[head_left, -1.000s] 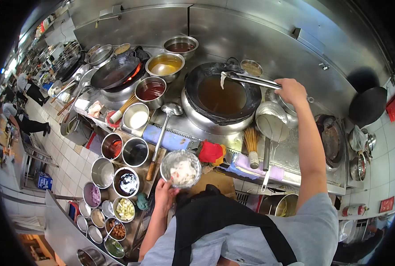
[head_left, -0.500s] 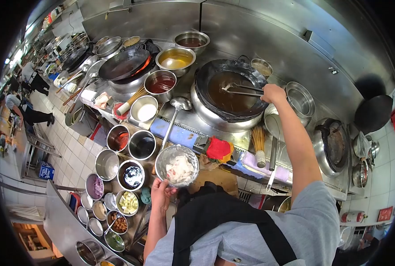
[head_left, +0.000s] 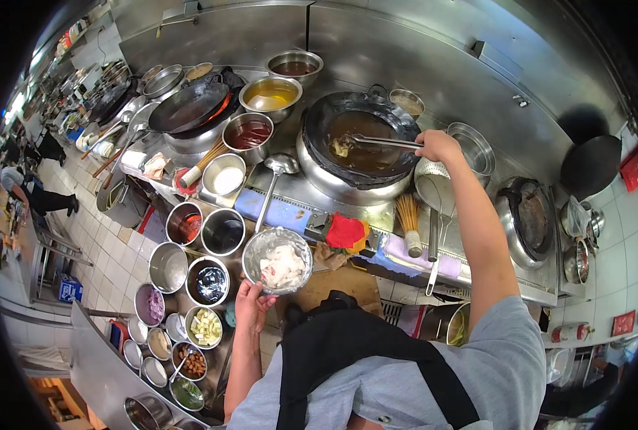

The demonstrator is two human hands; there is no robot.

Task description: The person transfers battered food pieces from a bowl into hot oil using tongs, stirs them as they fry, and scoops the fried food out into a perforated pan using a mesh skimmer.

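Observation:
My left hand (head_left: 253, 307) is closed on the lower rim of a metal bowl (head_left: 301, 278). Pale, batter-coated pieces (head_left: 283, 265), which look like raw meat, lie inside it. Out over the large wok (head_left: 319, 122), my right hand (head_left: 438, 146) grips a pair of metal tongs (head_left: 387, 142). The tips of the tongs reach into brown oil (head_left: 365, 159) near a yellowish piece (head_left: 343, 146) at the wok's left side. Whether the tips touch that piece, I cannot tell. A ladle (head_left: 279, 167) lies just above the bowl.
Left of the wok stand bowls of yellow liquid (head_left: 270, 95) and red sauce (head_left: 248, 135). A second wok (head_left: 190, 107) sits over a glowing burner. Several ingredient pots, one with chopped vegetables (head_left: 205, 327), are at lower left. A bamboo brush (head_left: 408, 218) lies at the front edge.
The tong tips have shifted left and lower in the wok, where a yellowish piece now shows in the oil. My left hand still holds the bowl. The whole view has shifted slightly.

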